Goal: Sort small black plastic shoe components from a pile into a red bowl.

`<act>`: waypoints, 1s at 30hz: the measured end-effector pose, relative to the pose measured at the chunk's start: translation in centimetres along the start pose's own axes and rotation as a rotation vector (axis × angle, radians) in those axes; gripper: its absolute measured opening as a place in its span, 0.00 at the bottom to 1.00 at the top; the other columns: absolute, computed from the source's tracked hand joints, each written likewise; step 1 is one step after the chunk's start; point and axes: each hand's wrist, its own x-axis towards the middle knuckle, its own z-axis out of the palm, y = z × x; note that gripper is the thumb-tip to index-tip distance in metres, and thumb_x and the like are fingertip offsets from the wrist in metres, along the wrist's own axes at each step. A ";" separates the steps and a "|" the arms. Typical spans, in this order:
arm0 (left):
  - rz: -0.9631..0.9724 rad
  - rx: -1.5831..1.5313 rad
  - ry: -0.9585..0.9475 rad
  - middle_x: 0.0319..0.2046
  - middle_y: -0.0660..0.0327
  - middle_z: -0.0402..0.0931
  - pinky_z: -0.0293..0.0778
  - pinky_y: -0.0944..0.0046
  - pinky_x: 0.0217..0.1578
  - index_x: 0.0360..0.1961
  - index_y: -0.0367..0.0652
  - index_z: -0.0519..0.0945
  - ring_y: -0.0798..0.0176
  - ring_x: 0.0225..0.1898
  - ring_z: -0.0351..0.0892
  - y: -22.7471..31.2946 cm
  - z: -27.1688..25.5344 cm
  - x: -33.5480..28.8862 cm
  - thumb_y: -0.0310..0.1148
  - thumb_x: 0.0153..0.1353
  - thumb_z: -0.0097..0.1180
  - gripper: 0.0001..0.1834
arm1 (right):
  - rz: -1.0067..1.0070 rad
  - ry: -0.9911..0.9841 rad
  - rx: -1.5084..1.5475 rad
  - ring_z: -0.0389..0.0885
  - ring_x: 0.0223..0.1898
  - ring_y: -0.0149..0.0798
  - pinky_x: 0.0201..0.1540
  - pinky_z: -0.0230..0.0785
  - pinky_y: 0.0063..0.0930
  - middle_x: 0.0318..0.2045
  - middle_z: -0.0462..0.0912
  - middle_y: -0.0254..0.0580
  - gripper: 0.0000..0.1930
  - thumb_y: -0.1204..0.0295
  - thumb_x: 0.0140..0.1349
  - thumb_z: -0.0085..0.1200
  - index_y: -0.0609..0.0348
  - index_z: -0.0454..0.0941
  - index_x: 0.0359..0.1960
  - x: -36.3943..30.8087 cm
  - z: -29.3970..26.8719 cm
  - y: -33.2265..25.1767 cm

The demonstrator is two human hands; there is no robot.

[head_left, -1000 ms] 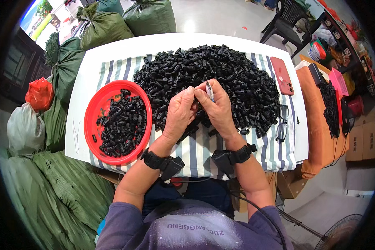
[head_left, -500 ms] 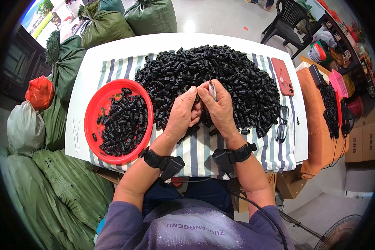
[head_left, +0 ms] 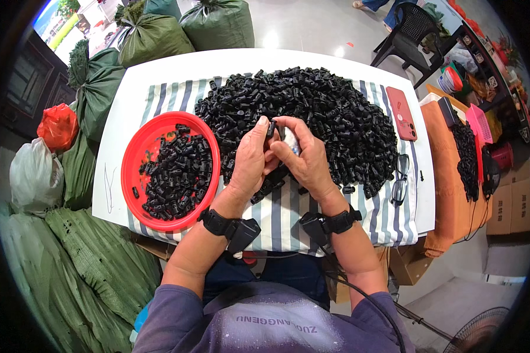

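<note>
Both hands meet over the near edge of a big heap of small black plastic parts (head_left: 347,129) on a striped cloth (head_left: 277,220). Between the thumb and fingers of my left hand (head_left: 248,165) is one small black plastic part (head_left: 271,129), mostly covered by the fingers. My right hand (head_left: 310,165) is closed around a small tool with a white-and-blue handle (head_left: 291,141), held against that part; its tip is hard to make out. To the left stands a red basin (head_left: 127,182) with more of these black parts inside.
A red phone (head_left: 401,115) and a pair of glasses (head_left: 400,179) lie at the cloth's right side. Full green sacks (head_left: 94,259) crowd the left. Beyond the table's far right corner is a black chair (head_left: 409,35); a person's legs (head_left: 374,6) show near it.
The tool in my right hand has turned, so its dark point no longer sticks up. A black part now shows between the fingertips. The person's legs at the back have come further into view.
</note>
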 end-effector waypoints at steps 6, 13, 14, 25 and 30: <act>0.011 -0.034 -0.017 0.15 0.73 0.62 0.49 0.78 0.09 0.26 0.48 0.70 0.81 0.12 0.54 0.1 -0.3 0.0 0.48 0.68 0.39 0.19 | -0.087 -0.025 -0.148 0.82 0.35 0.46 0.36 0.73 0.31 0.38 0.81 0.46 0.26 0.52 0.59 0.51 0.53 0.69 0.54 -0.1 0.0 -0.3; 0.024 0.010 0.058 0.16 0.73 0.63 0.49 0.78 0.09 0.27 0.48 0.71 0.81 0.12 0.54 0.2 0.4 -0.2 0.47 0.68 0.39 0.18 | -0.073 -0.039 -0.227 0.82 0.36 0.46 0.37 0.74 0.31 0.40 0.81 0.47 0.26 0.54 0.58 0.53 0.51 0.68 0.55 -0.1 -0.1 -0.5; 0.031 0.016 0.051 0.16 0.73 0.64 0.49 0.78 0.09 0.28 0.48 0.71 0.81 0.12 0.55 0.1 0.3 -0.1 0.47 0.68 0.39 0.18 | -0.073 -0.041 -0.226 0.82 0.36 0.46 0.37 0.74 0.31 0.40 0.81 0.47 0.26 0.54 0.58 0.53 0.51 0.68 0.55 -0.1 0.0 -0.5; 0.050 -0.019 0.057 0.17 0.74 0.65 0.50 0.79 0.07 0.30 0.49 0.72 0.81 0.11 0.58 -0.7 -0.1 0.3 0.46 0.68 0.40 0.16 | -0.074 -0.029 -0.236 0.82 0.33 0.45 0.34 0.73 0.31 0.35 0.81 0.45 0.26 0.53 0.55 0.56 0.51 0.70 0.52 0.0 0.2 -0.4; 0.067 -0.006 -0.025 0.14 0.71 0.60 0.50 0.78 0.09 0.24 0.48 0.66 0.77 0.11 0.55 -0.2 -0.2 0.2 0.50 0.68 0.37 0.21 | -0.075 0.100 -0.148 0.81 0.30 0.42 0.33 0.72 0.29 0.34 0.81 0.44 0.24 0.57 0.53 0.61 0.52 0.72 0.50 0.2 -0.7 -0.2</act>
